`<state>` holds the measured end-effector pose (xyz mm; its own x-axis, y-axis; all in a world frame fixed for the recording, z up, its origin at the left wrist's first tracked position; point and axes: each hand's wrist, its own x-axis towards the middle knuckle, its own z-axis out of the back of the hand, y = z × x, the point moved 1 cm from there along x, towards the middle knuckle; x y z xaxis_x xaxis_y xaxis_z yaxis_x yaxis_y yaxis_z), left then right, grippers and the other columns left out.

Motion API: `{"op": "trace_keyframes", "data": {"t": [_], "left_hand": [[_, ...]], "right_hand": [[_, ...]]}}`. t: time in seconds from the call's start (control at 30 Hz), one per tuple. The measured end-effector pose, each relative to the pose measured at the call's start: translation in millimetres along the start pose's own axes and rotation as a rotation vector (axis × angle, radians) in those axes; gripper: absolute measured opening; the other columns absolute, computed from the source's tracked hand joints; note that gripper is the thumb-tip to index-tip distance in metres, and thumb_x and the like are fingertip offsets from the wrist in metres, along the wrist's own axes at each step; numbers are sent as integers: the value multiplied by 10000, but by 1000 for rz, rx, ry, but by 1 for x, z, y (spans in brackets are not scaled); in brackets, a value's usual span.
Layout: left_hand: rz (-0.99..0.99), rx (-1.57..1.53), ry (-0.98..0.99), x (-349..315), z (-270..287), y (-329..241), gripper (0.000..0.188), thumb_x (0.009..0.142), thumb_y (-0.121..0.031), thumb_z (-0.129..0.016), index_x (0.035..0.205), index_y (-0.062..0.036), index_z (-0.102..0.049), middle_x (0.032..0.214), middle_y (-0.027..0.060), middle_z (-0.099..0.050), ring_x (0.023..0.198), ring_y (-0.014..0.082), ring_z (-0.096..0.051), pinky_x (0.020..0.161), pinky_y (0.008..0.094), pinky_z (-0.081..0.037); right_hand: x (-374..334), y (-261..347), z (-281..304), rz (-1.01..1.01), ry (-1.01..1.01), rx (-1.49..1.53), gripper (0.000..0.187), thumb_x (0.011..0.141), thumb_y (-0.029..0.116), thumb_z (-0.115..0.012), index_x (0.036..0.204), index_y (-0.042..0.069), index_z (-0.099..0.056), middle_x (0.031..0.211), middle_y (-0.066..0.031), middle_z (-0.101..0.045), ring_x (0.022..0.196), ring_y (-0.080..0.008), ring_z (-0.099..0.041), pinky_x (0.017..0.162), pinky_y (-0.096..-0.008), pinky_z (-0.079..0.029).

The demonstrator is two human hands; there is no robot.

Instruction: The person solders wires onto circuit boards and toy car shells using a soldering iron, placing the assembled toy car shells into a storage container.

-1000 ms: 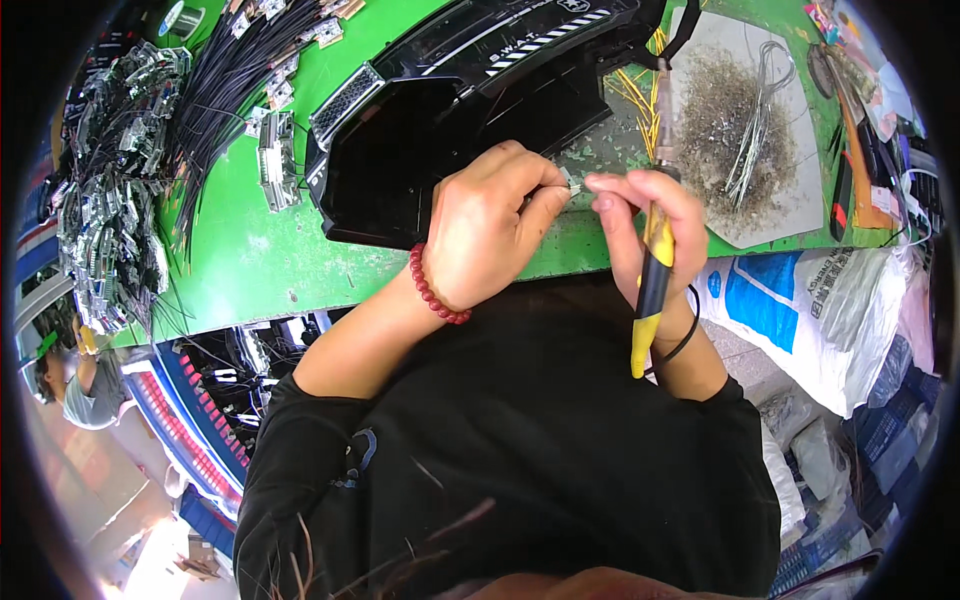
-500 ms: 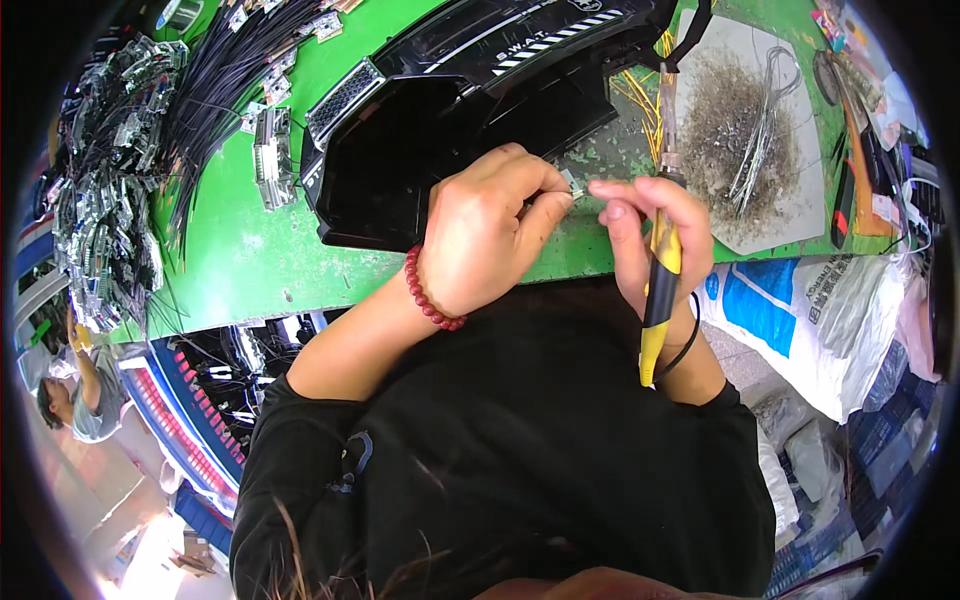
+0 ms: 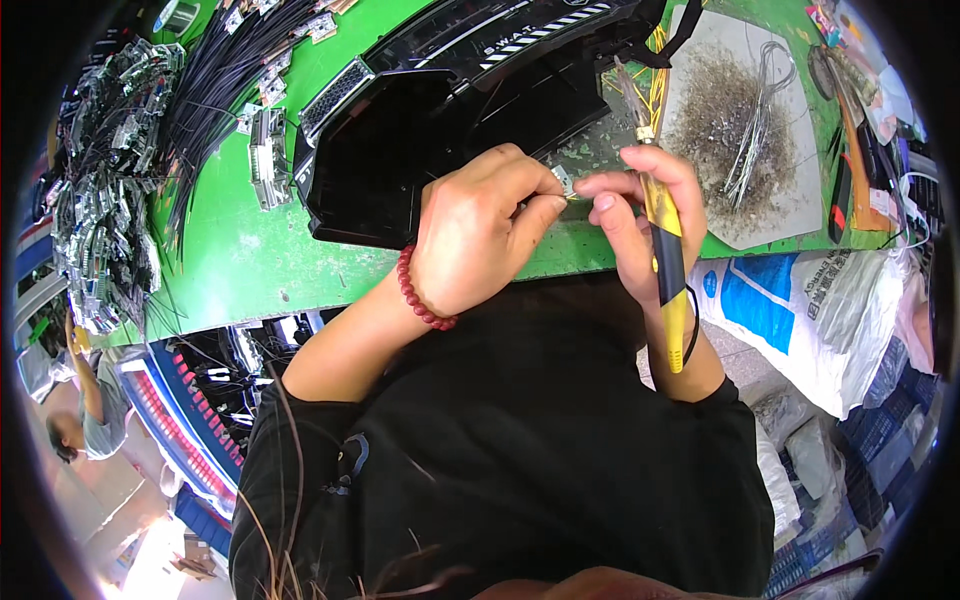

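Observation:
My left hand (image 3: 480, 220), a red bead bracelet at its wrist, pinches a small pale circuit board (image 3: 562, 180) between thumb and index finger. Most of the board is hidden by the fingertips. Across from it, my right hand (image 3: 655, 215) grips a yellow-and-black soldering iron (image 3: 670, 265). The iron's metal tip points up and away over the bench, apart from the board. The right thumb and a fingertip come close to the board; whether they touch it I cannot tell. Behind my left hand lies a large black plastic housing (image 3: 370, 165) with white stripes.
Solder wire (image 3: 745, 165) lies on a soiled grey sheet (image 3: 780, 215) at the right of the green bench (image 3: 250, 270). Yellow wires (image 3: 657, 85) lie beside it. At left are a silver-and-black parts pile (image 3: 110, 190), black cables (image 3: 215, 105) and a solder spool (image 3: 178, 15). Another person works far left.
The soldering iron has tilted, its tip swinging left and its rear end right. My right thumb has moved nearer the board. The left hand keeps its pinch.

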<state>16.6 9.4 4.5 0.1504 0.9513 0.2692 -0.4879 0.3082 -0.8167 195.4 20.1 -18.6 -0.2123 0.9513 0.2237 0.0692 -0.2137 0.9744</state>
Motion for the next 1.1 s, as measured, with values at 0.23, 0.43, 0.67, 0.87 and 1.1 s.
{"op": "trace_keyframes", "data": {"t": [0.23,0.43,0.67,0.87,1.1], "left_hand": [[-9,19,12,0,1,1,86,756,-46,-704,783,-52,-623,734,79,-587,618,245,-604,532,326,-479],[-12,22,29,0,1,0,84,760,-53,-701,780,-52,-620,730,80,-583,612,248,-600,527,328,-474],[33,-21,14,1,2,-1,66,774,-60,-693,777,-47,-628,729,84,-593,611,246,-607,537,328,-480],[47,-7,14,0,2,-2,59,772,-66,-689,774,-45,-633,732,88,-599,622,255,-610,546,334,-486],[33,-15,-5,0,0,0,45,778,-64,-676,780,-43,-637,738,96,-601,650,263,-617,565,342,-491]], "right_hand": [[1,-2,-2,167,4,-96,336,837,-28,-655,1151,-8,-538,976,-103,-652,848,-162,-694,634,-220,-507],[4,0,-4,93,11,-45,334,835,-20,-661,1149,-3,-551,948,-87,-656,842,-158,-693,650,-223,-510],[-6,7,6,240,64,-263,375,865,-29,-617,1198,0,-447,995,-197,-669,898,-222,-682,685,-259,-525],[-1,12,4,346,115,-404,312,851,-24,-630,1135,-6,-503,946,-183,-701,811,-200,-688,670,-271,-536],[4,14,-4,314,39,-309,262,788,-3,-680,1044,30,-633,863,-95,-717,621,-142,-644,545,-242,-473]]}}
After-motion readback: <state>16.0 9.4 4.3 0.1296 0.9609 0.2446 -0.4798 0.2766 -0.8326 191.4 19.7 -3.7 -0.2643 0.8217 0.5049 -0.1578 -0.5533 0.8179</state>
